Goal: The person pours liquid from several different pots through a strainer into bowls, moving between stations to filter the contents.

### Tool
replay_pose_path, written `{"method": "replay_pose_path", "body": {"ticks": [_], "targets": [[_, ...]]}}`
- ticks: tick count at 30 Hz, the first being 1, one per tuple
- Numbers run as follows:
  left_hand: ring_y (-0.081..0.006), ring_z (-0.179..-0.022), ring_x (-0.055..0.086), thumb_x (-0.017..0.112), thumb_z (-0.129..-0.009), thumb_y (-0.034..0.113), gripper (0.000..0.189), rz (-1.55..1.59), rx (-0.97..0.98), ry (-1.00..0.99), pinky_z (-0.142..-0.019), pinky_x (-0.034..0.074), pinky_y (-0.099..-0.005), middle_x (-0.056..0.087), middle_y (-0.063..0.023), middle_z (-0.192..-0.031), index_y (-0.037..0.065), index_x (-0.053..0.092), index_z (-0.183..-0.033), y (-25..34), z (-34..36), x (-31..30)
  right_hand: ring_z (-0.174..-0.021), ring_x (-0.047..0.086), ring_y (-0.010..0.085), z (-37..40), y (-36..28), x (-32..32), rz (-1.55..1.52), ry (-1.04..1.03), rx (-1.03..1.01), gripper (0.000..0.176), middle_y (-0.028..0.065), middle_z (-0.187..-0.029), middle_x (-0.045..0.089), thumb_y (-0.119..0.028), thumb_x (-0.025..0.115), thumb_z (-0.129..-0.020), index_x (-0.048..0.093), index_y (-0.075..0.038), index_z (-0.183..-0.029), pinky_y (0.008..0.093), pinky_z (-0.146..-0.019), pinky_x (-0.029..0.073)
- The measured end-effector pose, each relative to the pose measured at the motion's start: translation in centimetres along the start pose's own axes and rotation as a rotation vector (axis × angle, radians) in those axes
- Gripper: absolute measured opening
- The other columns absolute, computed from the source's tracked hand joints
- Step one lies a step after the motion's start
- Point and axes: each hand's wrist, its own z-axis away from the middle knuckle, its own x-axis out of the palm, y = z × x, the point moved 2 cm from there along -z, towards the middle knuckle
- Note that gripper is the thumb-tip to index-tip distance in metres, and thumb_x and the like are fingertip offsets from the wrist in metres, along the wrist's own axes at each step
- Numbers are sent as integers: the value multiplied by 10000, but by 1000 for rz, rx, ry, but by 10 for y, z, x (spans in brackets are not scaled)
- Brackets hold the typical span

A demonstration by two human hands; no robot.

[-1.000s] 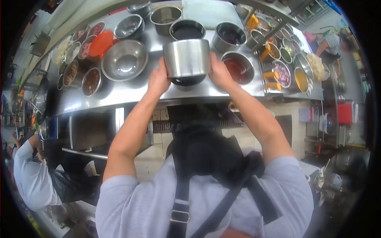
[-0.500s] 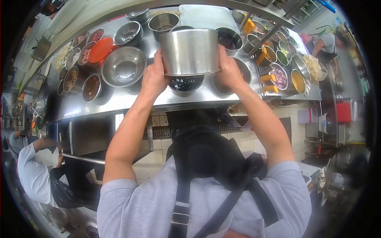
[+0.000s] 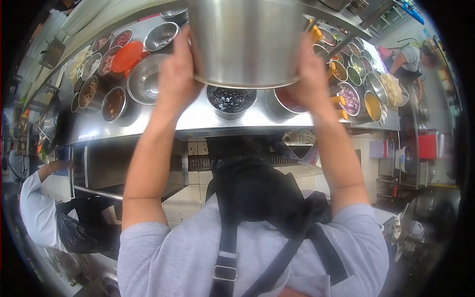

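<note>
A large stainless steel pot [image 3: 245, 47] is held up close to the camera, above the steel counter. My left hand [image 3: 179, 74] grips its left side and my right hand [image 3: 310, 74] its right side, fingers wrapped partly out of sight. The pot's inside is hidden. Below it on the counter stands a round container of dark, glossy food [image 3: 231, 100]. A container with reddish contents [image 3: 288, 100] sits beneath my right hand, partly covered. Behind my left hand is a wide steel bowl [image 3: 141, 79].
Containers of meat and sauce [image 3: 114, 105] and a red-orange lid [image 3: 127, 57] crowd the left of the counter [image 3: 148, 118]. At right are chopped onions [image 3: 349, 100] and yellow liquid [image 3: 372, 105]. A shelf rail [image 3: 341, 20] runs overhead. Co-workers stand left [image 3: 42, 213] and far right [image 3: 410, 62].
Both hands have raised the pot upward and nearer to the camera, so it looks larger. More of the dark food container shows beneath it. The co-worker at left has shifted an arm.
</note>
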Motion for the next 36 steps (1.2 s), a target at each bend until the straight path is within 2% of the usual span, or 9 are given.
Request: {"method": "replay_pose_path", "body": {"ticks": [2, 4, 5, 8, 20, 26, 30, 34, 36], "targets": [[-460, -755, 643, 664, -740, -10, 682, -71, -194, -265, -634, 513, -516, 639, -278, -769, -18, 323, -1330, -62, 56, 65, -807, 630, 467, 42, 53, 75, 179, -188, 125, 558, 290, -866, 615, 85, 530, -741, 372, 77, -1276, 500, -674, 499], [-504, -764, 620, 607, -767, 11, 681, -69, -397, -476, -673, 489, -570, 629, -317, -808, -38, 277, -1361, -101, 114, 116, -687, 611, 485, 82, 93, 132, 63, -312, 199, 340, 316, -715, 599, -44, 505, -846, 371, 75, -1134, 567, -614, 473], [-514, -766, 616, 576, -783, 7, 658, 7, -294, -332, -679, 478, -588, 628, -328, -823, -43, 270, -1363, -103, 126, 122, -704, 615, 488, 88, 97, 141, -5, -281, 225, 350, 322, -726, 604, -65, 482, -867, 351, 80, -1157, 575, -633, 466], [-516, -766, 616, 573, -791, 12, 662, 25, -425, -419, -673, 484, -581, 628, -330, -830, -36, 257, -1371, -85, 147, 113, -766, 615, 499, 97, 85, 131, -38, -387, 321, 390, 335, -781, 612, -35, 491, -847, 339, 51, -1195, 583, -685, 454], [-495, -719, 626, 597, -798, -6, 614, 87, -264, -269, -639, 497, -561, 632, -297, -746, -14, 294, -1331, -54, 69, 73, -838, 610, 496, 47, 56, 71, -36, -284, 297, 551, 310, -843, 629, 31, 546, -770, 333, 18, -1279, 558, -721, 459], [-448, -746, 653, 655, -766, -24, 665, 72, -146, -147, -631, 523, -498, 667, -251, -810, -2, 326, -1343, -9, 3, 14, -850, 621, 466, 7, 17, 9, 1, -85, 141, 635, 263, -869, 651, 59, 586, -736, 337, -18, -1315, 530, -711, 477], [-416, -741, 667, 672, -764, -31, 635, 53, -43, -46, -620, 529, -457, 680, -223, -828, -6, 372, -1323, 13, -29, -22, -877, 654, 430, -14, -19, -25, -57, 35, 97, 514, 259, -918, 662, 53, 575, -803, 403, 4, -1285, 445, -708, 518], [-416, -730, 665, 655, -762, -43, 636, 11, -38, -64, -611, 529, -450, 676, -219, -822, -20, 367, -1328, 8, -19, -19, -830, 675, 392, -4, -16, -9, -77, 99, 39, 556, 239, -896, 662, 70, 579, -778, 383, 42, -1298, 425, -672, 522], [-436, -745, 659, 635, -758, -49, 660, -42, -88, -127, -617, 526, -472, 664, -249, -827, -25, 341, -1349, -33, 22, 27, -748, 628, 466, 23, 8, 30, 98, 6, 143, 670, 252, -775, 640, 61, 644, -693, 343, 6, -1288, 514, -650, 499]]}}
